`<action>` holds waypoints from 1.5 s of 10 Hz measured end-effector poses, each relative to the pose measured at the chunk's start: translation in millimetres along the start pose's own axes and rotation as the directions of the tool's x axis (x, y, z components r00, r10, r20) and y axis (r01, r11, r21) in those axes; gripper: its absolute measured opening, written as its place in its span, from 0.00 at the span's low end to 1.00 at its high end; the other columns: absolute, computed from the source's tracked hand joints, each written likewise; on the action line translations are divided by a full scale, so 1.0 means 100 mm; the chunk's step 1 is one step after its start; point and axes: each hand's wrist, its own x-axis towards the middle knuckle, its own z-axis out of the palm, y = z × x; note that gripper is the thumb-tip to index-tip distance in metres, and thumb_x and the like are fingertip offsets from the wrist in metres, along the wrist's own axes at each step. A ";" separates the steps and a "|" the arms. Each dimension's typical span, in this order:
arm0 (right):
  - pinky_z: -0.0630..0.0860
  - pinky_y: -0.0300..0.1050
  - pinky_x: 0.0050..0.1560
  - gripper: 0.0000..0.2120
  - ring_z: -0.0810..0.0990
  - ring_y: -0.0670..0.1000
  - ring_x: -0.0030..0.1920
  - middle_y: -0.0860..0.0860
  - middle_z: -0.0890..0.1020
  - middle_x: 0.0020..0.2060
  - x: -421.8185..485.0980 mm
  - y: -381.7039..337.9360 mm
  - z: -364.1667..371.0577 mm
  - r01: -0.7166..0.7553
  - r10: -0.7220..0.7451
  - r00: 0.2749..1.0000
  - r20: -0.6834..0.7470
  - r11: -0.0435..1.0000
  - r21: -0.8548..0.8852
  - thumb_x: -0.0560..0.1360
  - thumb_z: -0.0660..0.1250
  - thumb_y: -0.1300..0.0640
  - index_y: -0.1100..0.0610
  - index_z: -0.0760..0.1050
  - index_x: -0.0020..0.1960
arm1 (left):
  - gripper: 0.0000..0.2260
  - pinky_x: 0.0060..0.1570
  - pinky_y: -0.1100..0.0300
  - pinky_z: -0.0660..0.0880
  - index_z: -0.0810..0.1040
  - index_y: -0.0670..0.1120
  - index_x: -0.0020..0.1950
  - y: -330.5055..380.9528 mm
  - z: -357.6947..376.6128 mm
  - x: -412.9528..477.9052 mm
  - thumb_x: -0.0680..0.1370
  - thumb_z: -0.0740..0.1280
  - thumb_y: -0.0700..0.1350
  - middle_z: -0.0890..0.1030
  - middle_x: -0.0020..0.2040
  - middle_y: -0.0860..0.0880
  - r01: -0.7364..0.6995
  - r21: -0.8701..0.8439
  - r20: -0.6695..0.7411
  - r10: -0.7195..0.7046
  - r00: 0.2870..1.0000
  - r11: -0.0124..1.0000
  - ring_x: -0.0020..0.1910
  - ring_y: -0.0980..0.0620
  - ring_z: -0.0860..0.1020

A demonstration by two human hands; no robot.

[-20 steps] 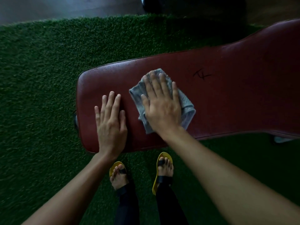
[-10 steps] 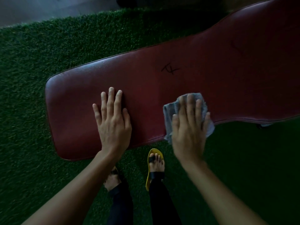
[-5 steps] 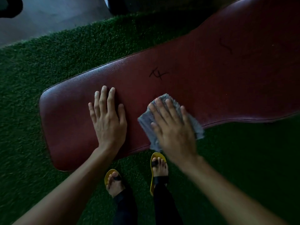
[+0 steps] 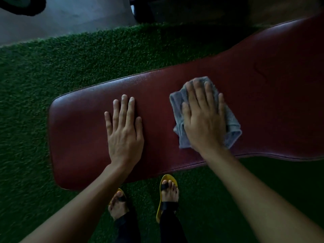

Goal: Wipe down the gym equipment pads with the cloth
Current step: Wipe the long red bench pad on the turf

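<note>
Nearest: feet in yellow sandals (image 4: 167, 193) on green turf (image 4: 43, 102), just below pad's near edge. Left hand (image 4: 123, 132) flat on red bench pad (image 4: 78, 141), fingers together, thumb out. Right hand (image 4: 204, 118) flat on grey cloth (image 4: 231, 127), fingers slightly spread, pressing it mid-pad. Bare pad open right and left; rounded end at left. Beyond: turf strip, grey floor (image 4: 78, 13), dark object.

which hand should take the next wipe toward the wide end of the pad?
Right. The right hand already presses the cloth flat on the pad, nearest the wide end. The left hand lies bare and flat near the narrow end, likely bracing.
</note>
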 end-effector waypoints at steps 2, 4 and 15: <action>0.52 0.58 0.79 0.24 0.52 0.50 0.81 0.47 0.56 0.80 -0.42 0.14 -0.04 0.302 -0.294 0.948 0.118 0.952 -0.052 0.86 0.47 0.48 0.51 0.55 0.81 | 0.24 0.78 0.47 0.45 0.55 0.48 0.81 -0.05 0.02 -0.03 0.84 0.49 0.51 0.54 0.81 0.50 0.007 0.044 -0.002 -0.007 1.000 0.999 0.80 0.51 0.49; 0.47 0.57 0.80 0.25 0.50 0.52 0.81 0.49 0.55 0.81 0.38 -0.11 0.00 0.028 -0.028 1.000 0.005 1.000 -0.003 0.86 0.47 0.48 0.53 0.53 0.81 | 0.24 0.78 0.47 0.43 0.56 0.48 0.81 -0.03 0.03 -0.01 0.84 0.49 0.51 0.54 0.81 0.50 0.000 0.037 -0.002 0.001 1.000 0.999 0.80 0.51 0.49; 0.47 0.57 0.80 0.27 0.47 0.50 0.81 0.48 0.52 0.81 -0.17 -0.22 0.00 0.093 -0.089 0.990 0.107 0.995 -0.027 0.85 0.46 0.47 0.53 0.50 0.82 | 0.24 0.78 0.47 0.45 0.56 0.49 0.80 -0.06 0.03 -0.03 0.84 0.51 0.51 0.55 0.81 0.51 -0.003 0.017 0.002 0.003 1.000 1.000 0.80 0.51 0.50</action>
